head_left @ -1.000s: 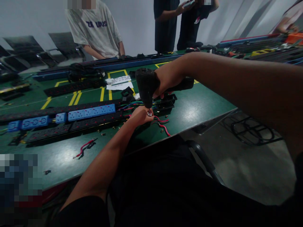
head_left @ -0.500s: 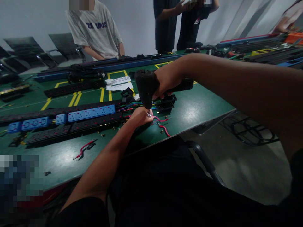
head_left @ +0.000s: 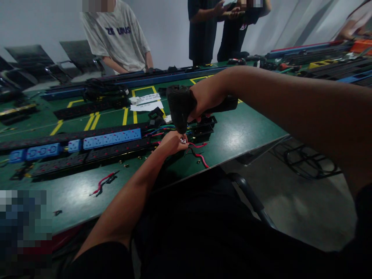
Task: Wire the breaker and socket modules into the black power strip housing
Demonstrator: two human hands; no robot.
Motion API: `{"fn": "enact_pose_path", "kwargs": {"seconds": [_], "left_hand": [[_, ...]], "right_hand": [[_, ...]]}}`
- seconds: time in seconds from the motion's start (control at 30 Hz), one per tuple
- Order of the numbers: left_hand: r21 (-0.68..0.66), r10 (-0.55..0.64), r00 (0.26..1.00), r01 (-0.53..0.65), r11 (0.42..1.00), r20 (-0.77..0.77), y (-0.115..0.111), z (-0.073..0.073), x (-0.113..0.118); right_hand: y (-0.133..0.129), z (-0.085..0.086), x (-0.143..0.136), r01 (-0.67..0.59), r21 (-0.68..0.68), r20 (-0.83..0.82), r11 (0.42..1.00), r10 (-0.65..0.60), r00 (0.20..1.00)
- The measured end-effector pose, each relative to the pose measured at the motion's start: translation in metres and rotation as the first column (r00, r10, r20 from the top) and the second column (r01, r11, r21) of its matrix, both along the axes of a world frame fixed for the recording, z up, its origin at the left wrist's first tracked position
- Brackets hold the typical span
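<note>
My right hand [head_left: 203,100] is closed around the handle of a black power screwdriver [head_left: 179,104], which points down. Its tip meets a small metal-looking part [head_left: 183,141] pinched in the fingers of my left hand [head_left: 174,141]; the part is too small to name. From beside those fingers a red wire [head_left: 199,145] runs to the right. A second red wire [head_left: 203,159] lies near the table edge. Black socket strips [head_left: 116,149] and a blue socket strip [head_left: 112,138] stretch left of my left hand, with loose coloured wires at their right end.
Small screws [head_left: 126,166] are scattered before the strips. Another red wire [head_left: 103,182] lies front left on the green table [head_left: 244,124]. Paper labels [head_left: 147,105] lie farther back. A person in a grey shirt [head_left: 119,38] stands across the table, and others stand behind it.
My hands and the screwdriver have barely moved. The black wire by the red one at the table edge has shifted slightly. Across the table, a standing person's hands have moved.
</note>
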State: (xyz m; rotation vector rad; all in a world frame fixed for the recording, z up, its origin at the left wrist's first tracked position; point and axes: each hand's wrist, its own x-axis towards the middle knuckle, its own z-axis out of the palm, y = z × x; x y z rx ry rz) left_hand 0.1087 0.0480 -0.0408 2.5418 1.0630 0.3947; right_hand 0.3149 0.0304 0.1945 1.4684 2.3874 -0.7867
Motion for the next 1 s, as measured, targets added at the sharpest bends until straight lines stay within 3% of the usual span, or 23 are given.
{"fn": "enact_pose_path", "kwargs": {"seconds": [0.13,0.23,0.63,1.0], "left_hand": [[-0.009,-0.022,1.0,0.022,1.0,0.002,0.0,0.002,0.002],[-0.036,0.032,0.999,-0.032,0.999,-0.006,-0.001,0.004,0.003],[-0.054,-0.013,0.999,0.015,0.998,0.03,-0.002,0.003,-0.001],[-0.095,0.027,0.999,-0.025,0.995,0.024,0.0,0.0,0.0]], "right_hand": [[-0.001,-0.001,0.003,0.032,-0.005,-0.01,0.999,-0.032,0.999],[-0.002,-0.001,0.002,0.051,0.005,0.008,0.999,-0.051,0.999],[0.005,0.0,-0.004,-0.014,-0.001,-0.007,1.0,0.014,1.0],[0.004,-0.002,0.003,0.078,-0.017,-0.008,0.997,-0.078,0.997]]}}
